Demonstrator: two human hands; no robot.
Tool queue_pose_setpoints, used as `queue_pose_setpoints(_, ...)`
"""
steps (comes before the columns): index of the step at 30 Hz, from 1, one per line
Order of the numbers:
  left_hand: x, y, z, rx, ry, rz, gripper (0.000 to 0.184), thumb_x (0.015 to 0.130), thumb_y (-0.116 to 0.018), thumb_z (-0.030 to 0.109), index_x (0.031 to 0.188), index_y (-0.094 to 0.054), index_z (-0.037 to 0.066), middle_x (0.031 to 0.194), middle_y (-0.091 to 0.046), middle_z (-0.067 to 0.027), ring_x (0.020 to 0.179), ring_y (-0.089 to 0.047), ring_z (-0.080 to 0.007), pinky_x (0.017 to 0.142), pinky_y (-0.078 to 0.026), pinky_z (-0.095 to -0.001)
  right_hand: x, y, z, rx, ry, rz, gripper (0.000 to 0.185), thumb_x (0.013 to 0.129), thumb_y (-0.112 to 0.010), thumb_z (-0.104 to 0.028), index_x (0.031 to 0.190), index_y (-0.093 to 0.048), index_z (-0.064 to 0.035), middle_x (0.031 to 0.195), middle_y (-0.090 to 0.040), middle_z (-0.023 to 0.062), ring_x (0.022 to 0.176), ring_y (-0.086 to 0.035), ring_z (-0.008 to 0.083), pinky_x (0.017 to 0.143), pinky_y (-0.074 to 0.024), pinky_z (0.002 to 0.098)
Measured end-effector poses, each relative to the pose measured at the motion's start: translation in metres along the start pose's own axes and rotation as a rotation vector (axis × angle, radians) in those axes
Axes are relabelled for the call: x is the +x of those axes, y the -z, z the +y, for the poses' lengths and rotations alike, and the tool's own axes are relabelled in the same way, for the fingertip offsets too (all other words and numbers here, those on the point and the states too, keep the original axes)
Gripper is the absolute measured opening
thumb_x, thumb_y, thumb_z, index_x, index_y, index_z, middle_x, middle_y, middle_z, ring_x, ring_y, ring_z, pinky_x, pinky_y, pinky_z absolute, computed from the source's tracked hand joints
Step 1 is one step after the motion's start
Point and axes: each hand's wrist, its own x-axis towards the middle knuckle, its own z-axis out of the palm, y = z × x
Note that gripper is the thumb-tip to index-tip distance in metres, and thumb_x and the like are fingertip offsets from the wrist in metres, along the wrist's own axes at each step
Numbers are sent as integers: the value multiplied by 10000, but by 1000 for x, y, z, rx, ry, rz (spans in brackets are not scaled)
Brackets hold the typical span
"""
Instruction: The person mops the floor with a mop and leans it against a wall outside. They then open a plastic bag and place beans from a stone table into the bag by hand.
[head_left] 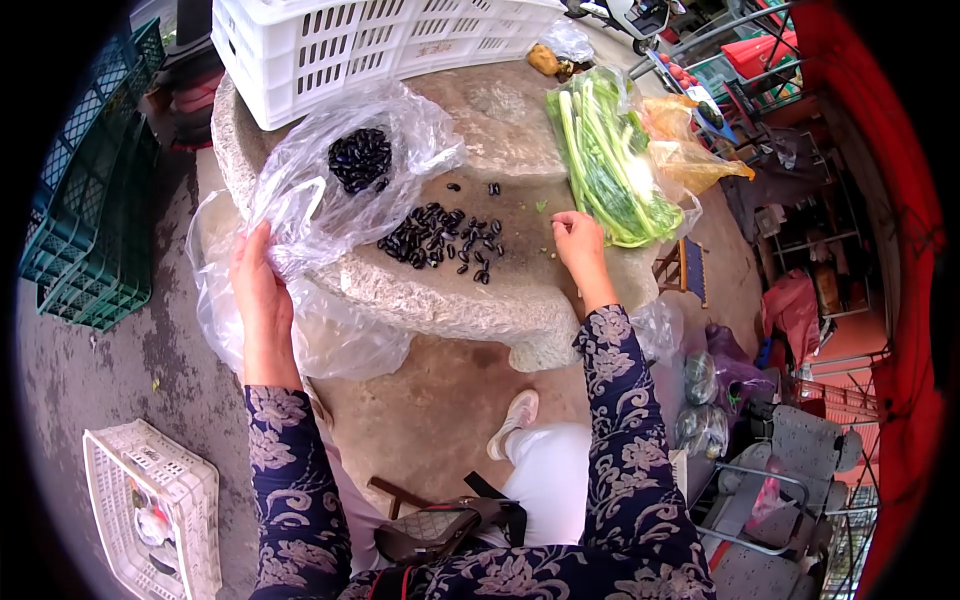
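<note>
My left hand (262, 285) is closed on the near left edge of a clear plastic bag (410, 115). Inside that bag lies a heap of small, shiny black oval pieces (360, 160); whether they are beans or beetles is unclear. More of these black pieces (430, 235) are spread loose on the stone table (450, 300), right of the bag. Over the table's right part is my right hand (580, 245), its fingers curled together; anything between them is hidden. Just beyond it lies a bunch of leafy green stalks (600, 160), partly in clear plastic.
A white slatted crate (380, 50) stands at the table's back. Orange-tinted plastic bags (690, 140) lie beside the greens. Green crates (95, 200) are stacked at left, with another white crate (150, 510) on the ground. Grey seats (790, 480) stand at lower right.
</note>
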Motion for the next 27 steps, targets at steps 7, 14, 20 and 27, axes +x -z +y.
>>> queue_pose_setpoints(7, -3, -5, 2, -1, -1, 41, 185, 840, -508, 86, 997, -533, -8, 951, -586, -71, 850, -551, -128, 767, -430, -246, 28, -23, -54, 220, 86, -113, 201, 736, -619, -161, 891, -642, -34, 864, -631, 146, 793, -610, 249, 731, -472, 323)
queue_pose_setpoints(14, -6, -10, 6, 16, -18, 31, 172, 841, -507, 85, 981, -534, -11, 928, -589, -71, 823, -553, -123, 744, -436, -243, 42, -47, -83, 141, -27, -182, 238, 681, -669, -208, 796, -611, -8, 832, -613, 183, 813, -582, 334, 737, -462, 383)
queue_pose_setpoints(20, -8, -12, 8, 15, 9, 57, 174, 831, -520, 91, 974, -534, -8, 898, -591, -59, 783, -550, -110, 701, -433, -224, 35, -14, -124, 474, 32, -345, 232, 697, -664, -182, 827, -619, 4, 784, -634, 92, 701, -604, 160, 652, -477, 276)
queue_pose_setpoints(27, -8, -11, 7, 9, 8, 52, 160, 830, -524, 97, 957, -538, 0, 858, -590, -43, 728, -538, -84, 635, -422, -201, 29, -18, -216, 676, 430, -230, 195, 784, -579, -97, 958, -636, -30, 786, -622, 26, 714, -562, 80, 639, -444, 213)
